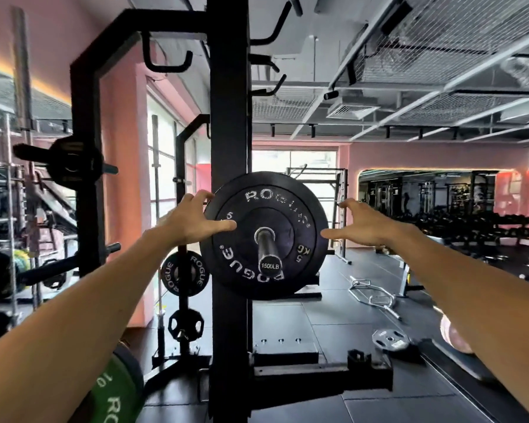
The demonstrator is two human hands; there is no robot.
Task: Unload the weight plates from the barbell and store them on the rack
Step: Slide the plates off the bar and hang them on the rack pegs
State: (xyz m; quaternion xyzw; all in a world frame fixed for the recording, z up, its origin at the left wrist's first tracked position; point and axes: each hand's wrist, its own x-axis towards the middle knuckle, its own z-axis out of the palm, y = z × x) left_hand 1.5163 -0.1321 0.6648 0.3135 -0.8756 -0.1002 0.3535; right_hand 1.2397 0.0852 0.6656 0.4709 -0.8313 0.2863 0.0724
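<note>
Black plate [264,236] faces camera on sleeve [268,248]; both hands [193,222] [365,222] spread beside rim.

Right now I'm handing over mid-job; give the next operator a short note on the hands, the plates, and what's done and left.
Left hand: open, fingers spread at the left rim of the black 5 kg plate, thumb on its face.
Right hand: open, just off the plate's right rim, not gripping.
The plate sits on the barbell sleeve, beside the rack upright.
Done: nothing visibly.
Left: grip the plate, slide it off, store it on the rack.
</note>
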